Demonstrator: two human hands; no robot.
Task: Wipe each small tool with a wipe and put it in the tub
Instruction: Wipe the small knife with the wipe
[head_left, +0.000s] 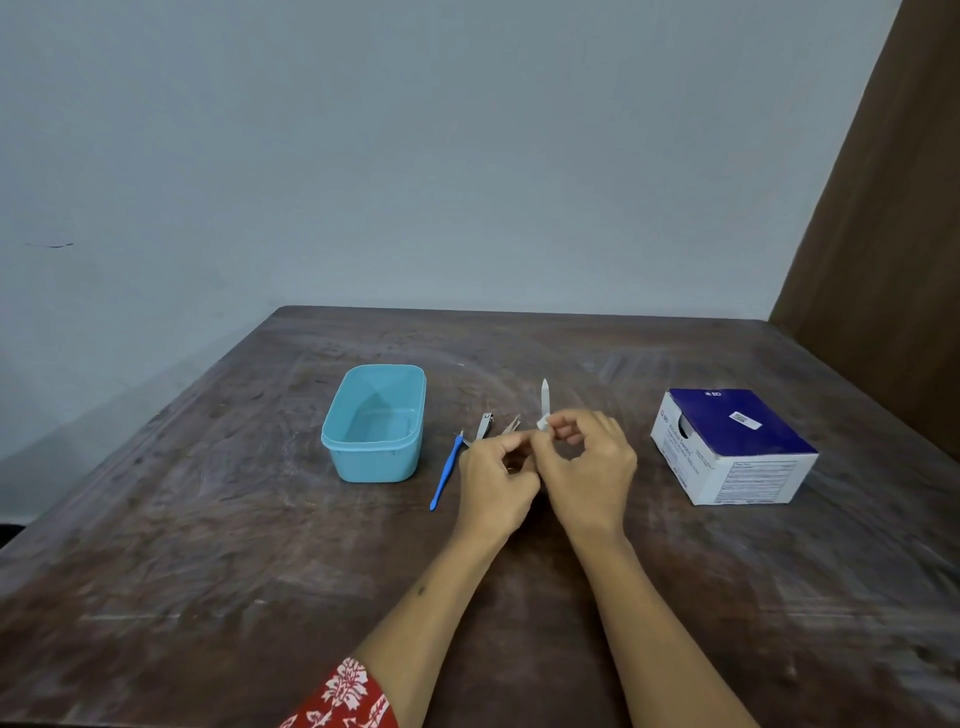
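An empty light-blue plastic tub (375, 422) stands left of centre on the dark wooden table. A blue-handled slim tool (447, 475) lies just right of it, then a metal nail clipper (484, 426) and another small metal tool (511, 425). A narrow white file (545, 397) lies behind my hands. My left hand (496, 480) and my right hand (589, 467) meet above the table, both pinching a small white wipe (543, 423) between their fingertips.
A blue and white carton of alcohol swabs (732, 447) sits at the right of the table (208, 571). A brown wooden panel (883, 260) rises at the far right. The grey wall lies behind the table's back edge.
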